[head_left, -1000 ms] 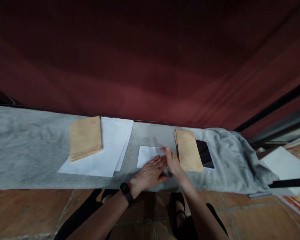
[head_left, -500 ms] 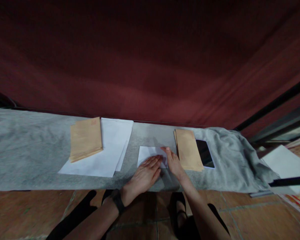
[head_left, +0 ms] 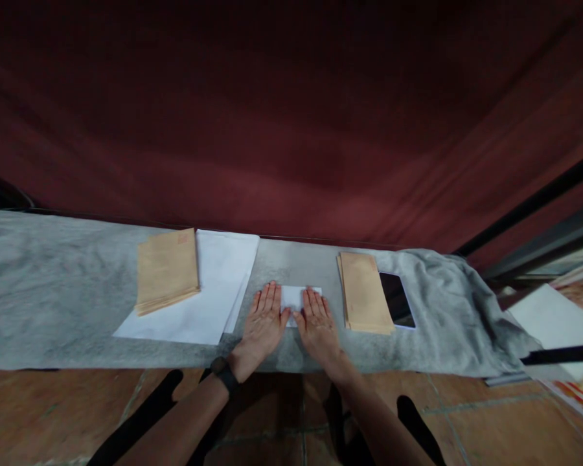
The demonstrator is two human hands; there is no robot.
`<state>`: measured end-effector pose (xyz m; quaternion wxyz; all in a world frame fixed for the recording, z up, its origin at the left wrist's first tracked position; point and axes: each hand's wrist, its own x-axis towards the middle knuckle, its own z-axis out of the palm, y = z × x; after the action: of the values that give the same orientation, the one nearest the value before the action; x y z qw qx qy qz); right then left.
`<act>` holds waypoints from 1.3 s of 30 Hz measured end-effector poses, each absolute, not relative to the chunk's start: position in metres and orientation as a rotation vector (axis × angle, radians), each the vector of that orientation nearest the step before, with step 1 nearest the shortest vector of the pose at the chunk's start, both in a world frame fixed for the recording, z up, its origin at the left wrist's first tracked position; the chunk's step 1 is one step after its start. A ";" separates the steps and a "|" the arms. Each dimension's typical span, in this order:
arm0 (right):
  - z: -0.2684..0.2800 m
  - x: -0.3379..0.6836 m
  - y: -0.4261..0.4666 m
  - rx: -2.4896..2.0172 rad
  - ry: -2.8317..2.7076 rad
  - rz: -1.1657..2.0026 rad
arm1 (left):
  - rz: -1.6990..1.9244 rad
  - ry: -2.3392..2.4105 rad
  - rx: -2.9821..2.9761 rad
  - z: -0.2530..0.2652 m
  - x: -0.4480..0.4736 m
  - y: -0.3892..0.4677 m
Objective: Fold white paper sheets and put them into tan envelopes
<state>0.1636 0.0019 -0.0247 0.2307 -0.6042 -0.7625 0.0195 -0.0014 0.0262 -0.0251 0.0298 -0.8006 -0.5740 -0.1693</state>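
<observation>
A small piece of white paper (head_left: 292,298), seemingly folded, lies on the grey cloth between my hands. My left hand (head_left: 263,320) rests flat over its left side, palm down, with the fingers stretched out. Over the right side lies my right hand (head_left: 317,327), also flat and palm down. The two thumbs come close together near the paper's lower middle. Both hands cover parts of the sheet, so its side edges are hidden.
Left of the hands, a stack of brown envelopes (head_left: 168,268) sits on large white sheets (head_left: 223,275). To the right are more brown envelopes (head_left: 366,291) and a phone (head_left: 397,298). A grey cloth (head_left: 68,291) covers the narrow table, backed by a dark red curtain (head_left: 291,162).
My left hand has moved left from the paper's middle to its left side. My right hand has shifted left and down from the right edge and now lies flat on the paper.
</observation>
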 end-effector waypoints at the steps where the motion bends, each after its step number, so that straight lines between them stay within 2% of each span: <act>1: -0.026 0.166 0.002 -1.677 -2.091 0.027 | -0.521 -1.783 -2.453 -0.025 -0.003 0.027; 11: -0.037 0.182 -0.004 -1.790 -2.031 -0.249 | -0.329 -1.913 -2.358 -0.015 -0.005 0.026; 15: -0.038 0.185 -0.006 -1.809 -2.040 -0.293 | -0.357 -1.934 -2.338 -0.018 -0.006 0.027; 21: -0.033 0.186 -0.006 -1.786 -1.992 -0.245 | -0.513 -1.839 -2.371 -0.009 -0.005 0.026; 28: -0.022 0.174 -0.006 -1.595 -2.145 0.052 | -0.461 -1.244 -2.915 -0.003 0.016 0.004; 33: -0.025 0.169 -0.011 -1.591 -2.190 0.125 | -0.392 -1.271 -2.956 -0.004 0.017 -0.001; 39: -0.032 0.175 -0.012 -1.576 -2.232 0.017 | -0.410 -1.250 -2.990 -0.003 0.012 -0.002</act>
<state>0.1750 -0.0121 -0.0316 0.2031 -0.5649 -0.7998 0.0060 0.0123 -0.0020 -0.0029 -0.0626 -0.9136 -0.3818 -0.1251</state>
